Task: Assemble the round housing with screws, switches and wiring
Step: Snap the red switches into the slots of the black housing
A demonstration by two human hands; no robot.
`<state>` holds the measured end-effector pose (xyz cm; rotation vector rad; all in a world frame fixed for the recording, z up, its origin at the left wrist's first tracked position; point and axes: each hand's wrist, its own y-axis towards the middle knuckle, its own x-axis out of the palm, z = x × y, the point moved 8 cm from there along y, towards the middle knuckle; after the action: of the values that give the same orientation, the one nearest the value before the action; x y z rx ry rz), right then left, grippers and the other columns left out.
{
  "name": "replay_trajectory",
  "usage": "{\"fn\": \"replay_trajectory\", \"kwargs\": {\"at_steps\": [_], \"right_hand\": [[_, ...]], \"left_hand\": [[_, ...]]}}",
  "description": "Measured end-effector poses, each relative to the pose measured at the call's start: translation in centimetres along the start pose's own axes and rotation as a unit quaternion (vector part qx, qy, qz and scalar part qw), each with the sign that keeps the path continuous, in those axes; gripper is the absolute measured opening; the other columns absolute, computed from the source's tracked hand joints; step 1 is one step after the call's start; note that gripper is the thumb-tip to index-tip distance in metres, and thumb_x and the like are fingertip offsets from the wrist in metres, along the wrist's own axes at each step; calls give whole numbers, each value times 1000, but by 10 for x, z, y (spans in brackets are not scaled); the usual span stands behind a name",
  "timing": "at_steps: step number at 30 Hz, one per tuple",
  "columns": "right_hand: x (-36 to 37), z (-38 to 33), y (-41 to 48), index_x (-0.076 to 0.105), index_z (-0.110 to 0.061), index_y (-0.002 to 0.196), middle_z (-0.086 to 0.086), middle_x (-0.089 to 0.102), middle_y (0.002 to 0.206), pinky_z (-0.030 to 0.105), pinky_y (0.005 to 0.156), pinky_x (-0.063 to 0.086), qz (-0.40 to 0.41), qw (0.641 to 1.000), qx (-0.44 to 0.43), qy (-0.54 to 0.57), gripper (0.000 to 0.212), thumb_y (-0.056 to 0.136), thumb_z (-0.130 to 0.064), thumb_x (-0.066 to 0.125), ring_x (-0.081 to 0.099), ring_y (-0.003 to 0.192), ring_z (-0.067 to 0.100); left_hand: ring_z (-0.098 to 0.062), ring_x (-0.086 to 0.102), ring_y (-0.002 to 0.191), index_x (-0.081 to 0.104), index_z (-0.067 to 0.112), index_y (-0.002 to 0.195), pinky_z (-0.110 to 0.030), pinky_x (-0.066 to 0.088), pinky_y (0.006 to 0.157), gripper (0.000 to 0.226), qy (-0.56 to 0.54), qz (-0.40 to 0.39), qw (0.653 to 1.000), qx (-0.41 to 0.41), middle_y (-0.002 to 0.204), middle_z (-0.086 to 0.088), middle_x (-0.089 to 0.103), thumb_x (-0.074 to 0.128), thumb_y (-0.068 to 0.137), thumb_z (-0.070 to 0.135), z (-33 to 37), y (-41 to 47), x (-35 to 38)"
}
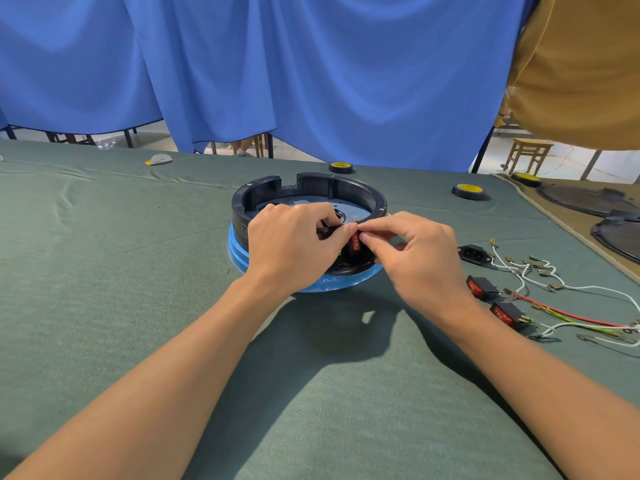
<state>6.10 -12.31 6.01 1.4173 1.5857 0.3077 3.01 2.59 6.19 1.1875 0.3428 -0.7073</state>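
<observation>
We see round housing on bench, open side up. Our left hand grips near wall, fingers curled over rim. Our right hand pinches red switch, grip tight; switch upright against same wall, between both hands. We judge seating needs inward push.

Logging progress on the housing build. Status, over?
Left hand and right hand both pinching a red switch at round housing's near wall. Two spare switches, socket, wires lie right. Nothing blocking.
</observation>
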Motion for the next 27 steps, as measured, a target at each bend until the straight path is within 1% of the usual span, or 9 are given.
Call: {"fn": "replay_trajectory", "kwargs": {"at_steps": [4,6,8,12,14,16,18,22,27], "right_hand": [[0,2,-1,76,-14,102,-6,71,82,5,68,42,11,1000,2,-6,20,84,-7,71,60,78,-1],[0,4,0,71,-15,109,-10,68,78,4,67,41,15,1000,12,-17,25,84,-10,72,59,78,-2],[3,6,-1,69,-16,109,-9,68,76,4,66,40,4,1000,17,-22,27,83,-10,72,59,80,1],[7,8,-3,70,-17,107,-9,68,77,3,67,38,-26,999,16,-42,27,82,-11,73,58,82,3],[7,8,-3,70,-18,108,-9,68,76,6,68,39,-30,998,18,-48,27,82,-12,74,58,82,2],[7,8,-3,69,-18,109,-9,67,76,15,69,43,-33,998,24,-52,29,82,-12,74,57,80,4],[8,8,-3,69,-18,110,-8,66,75,22,71,46,-34,998,29,-55,29,81,-12,74,57,75,7],[9,7,-2,70,-17,108,-6,66,73,28,71,46,-35,997,25,-57,29,79,-9,74,56,68,12],[11,7,-2,69,-15,109,-5,66,73,26,69,45,-27,997,21,-64,31,79,-7,73,57,66,13]], "left_hand": [[-21,60,65,73,28,76,-28,27,67,29,-2,2,1000,-2,59,9,64,63,85,54,0,0,1],[-19,55,61,72,28,75,-28,27,68,28,-1,1,1000,-4,53,12,54,63,85,53,-1,1,2],[-17,49,58,71,29,74,-28,27,68,29,2,-1,1000,-7,50,15,46,63,85,54,-1,1,3],[-16,48,57,72,28,78,-28,28,68,28,-2,5,1000,11,52,15,47,63,86,54,-3,0,2],[-16,54,61,72,28,85,-28,31,70,25,-4,-7,999,41,58,14,57,66,85,53,-2,-2,0],[-18,60,69,72,28,93,-29,35,75,26,-2,-20,998,68,70,11,68,70,82,50,0,-4,-1],[-19,60,71,71,27,97,-28,32,77,26,0,-17,997,75,77,11,70,73,80,46,1,-5,-3],[-11,42,67,69,28,99,-26,25,76,26,10,-21,997,72,76,13,67,74,79,44,-1,-4,1],[-10,38,62,68,26,97,-26,26,77,25,13,-13,997,69,66,18,52,75,78,42,0,-6,2]]}}
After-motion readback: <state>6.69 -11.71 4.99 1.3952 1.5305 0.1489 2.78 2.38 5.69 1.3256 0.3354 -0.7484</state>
